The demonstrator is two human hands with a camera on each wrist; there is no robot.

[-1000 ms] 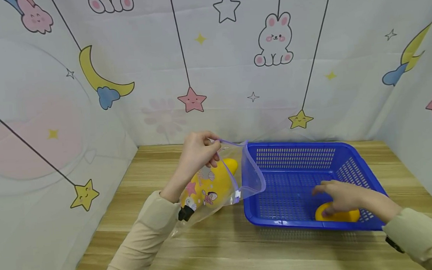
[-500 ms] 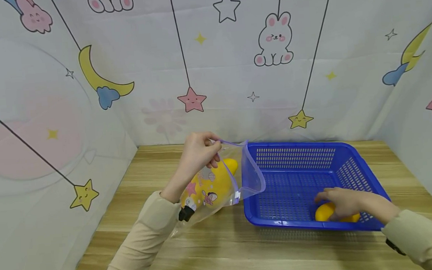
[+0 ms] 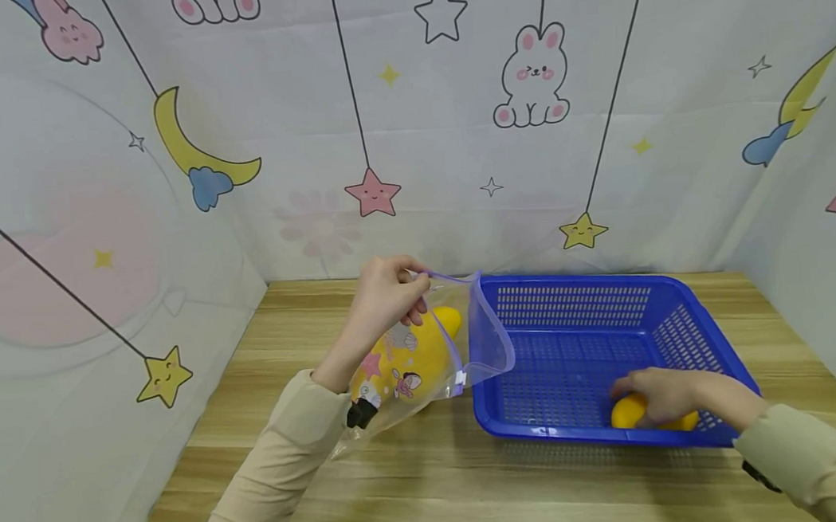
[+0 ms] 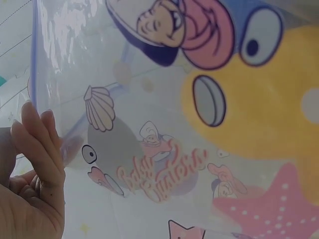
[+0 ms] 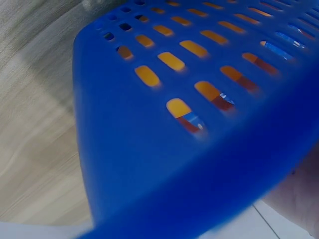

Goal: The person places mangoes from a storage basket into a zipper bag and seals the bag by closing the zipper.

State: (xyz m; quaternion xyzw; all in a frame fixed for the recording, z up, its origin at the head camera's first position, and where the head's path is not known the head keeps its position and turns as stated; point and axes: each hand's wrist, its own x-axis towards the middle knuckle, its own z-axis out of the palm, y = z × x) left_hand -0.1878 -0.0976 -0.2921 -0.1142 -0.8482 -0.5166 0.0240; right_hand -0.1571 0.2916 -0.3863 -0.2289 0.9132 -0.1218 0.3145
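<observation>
Cartoon-printed cloth walled a wooden table on three sides. On it stood a blue slotted basket, and just left of it a clear printed zip bag, mouth agape toward the basket, a yellow toy already inside. The left hand pinched the bag's upper rim, fingers curled on the film. The right hand lay in the basket's near right corner, fingers bent over a second yellow toy, apparently gripping it. Risk, as judged: held by one edge only, the bag's mouth could sag shut, or the smooth toy could slip from a shallow grip on lifting.
</observation>
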